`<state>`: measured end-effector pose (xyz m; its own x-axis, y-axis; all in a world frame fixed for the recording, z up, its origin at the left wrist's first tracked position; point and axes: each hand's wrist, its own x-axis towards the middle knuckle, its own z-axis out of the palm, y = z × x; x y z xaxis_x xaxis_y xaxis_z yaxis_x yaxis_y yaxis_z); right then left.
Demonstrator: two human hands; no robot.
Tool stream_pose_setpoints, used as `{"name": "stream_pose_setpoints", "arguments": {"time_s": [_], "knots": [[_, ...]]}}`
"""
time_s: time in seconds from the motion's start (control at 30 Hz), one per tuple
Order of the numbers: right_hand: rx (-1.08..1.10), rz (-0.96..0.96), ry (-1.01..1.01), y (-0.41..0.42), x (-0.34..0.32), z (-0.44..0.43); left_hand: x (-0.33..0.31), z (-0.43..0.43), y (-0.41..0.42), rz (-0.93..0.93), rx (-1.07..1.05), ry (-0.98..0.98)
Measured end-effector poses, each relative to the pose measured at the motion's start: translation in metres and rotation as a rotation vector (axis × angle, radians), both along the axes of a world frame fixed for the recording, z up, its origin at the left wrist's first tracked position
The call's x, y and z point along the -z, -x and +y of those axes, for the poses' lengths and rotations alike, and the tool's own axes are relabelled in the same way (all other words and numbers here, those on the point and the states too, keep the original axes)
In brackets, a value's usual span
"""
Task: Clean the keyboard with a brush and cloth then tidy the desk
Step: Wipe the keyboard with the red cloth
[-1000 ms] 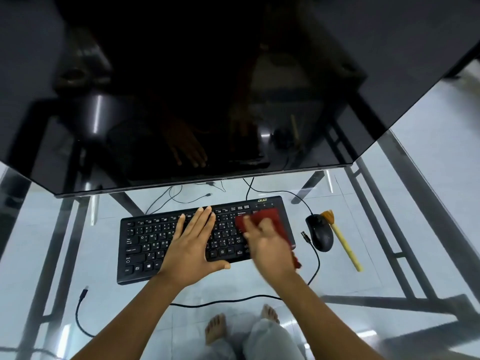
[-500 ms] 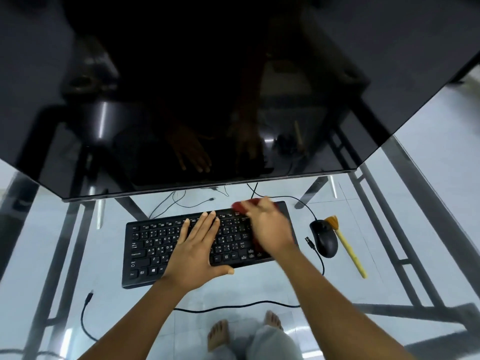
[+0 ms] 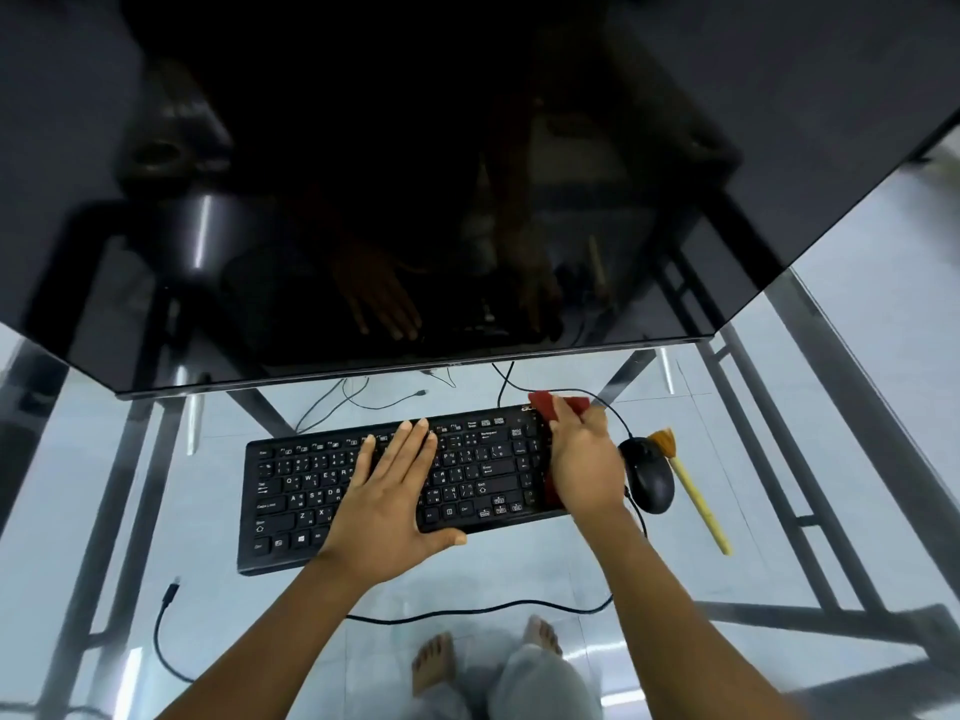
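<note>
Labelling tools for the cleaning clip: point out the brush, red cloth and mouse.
brush (image 3: 697, 500): head view, middle of its yellow handle.
red cloth (image 3: 543, 403): head view, its exposed far corner.
mouse (image 3: 647, 478): head view, centre of its black back.
</note>
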<state>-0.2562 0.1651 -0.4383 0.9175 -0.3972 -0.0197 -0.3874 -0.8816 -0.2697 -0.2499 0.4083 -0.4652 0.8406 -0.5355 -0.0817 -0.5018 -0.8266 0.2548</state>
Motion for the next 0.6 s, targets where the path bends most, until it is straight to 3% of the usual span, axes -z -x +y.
{"name": "stream_pose_setpoints", "arguments": {"time_s": [0.07, 0.2, 0.23, 0.3, 0.37, 0.43, 0.6], "knots": [[-0.120, -0.035, -0.045, 0.009, -0.001, 0.027, 0.000, -0.001, 0.001, -0.003, -0.005, -0.002], [-0.610, -0.042, -0.068, 0.039, 0.008, 0.063, 0.000, 0.000, -0.001, 0.010, 0.009, 0.017], [-0.628, -0.040, -0.049, 0.039, 0.009, 0.054, 0.000, 0.000, -0.001, 0.012, 0.012, 0.015], [-0.425, 0.025, -0.106, 0.036, 0.005, 0.027, -0.001, 0.001, -0.001, 0.006, 0.009, 0.001], [-0.185, -0.001, -0.111, 0.033, 0.003, 0.005, -0.001, 0.000, 0.000, 0.004, 0.006, -0.008], [-0.129, -0.066, -0.098, 0.036, 0.005, 0.007, -0.001, 0.000, 0.000, 0.003, 0.000, -0.016], [-0.497, -0.018, -0.203, 0.063, 0.012, 0.063, 0.000, -0.001, 0.000, 0.005, 0.004, -0.001]]}}
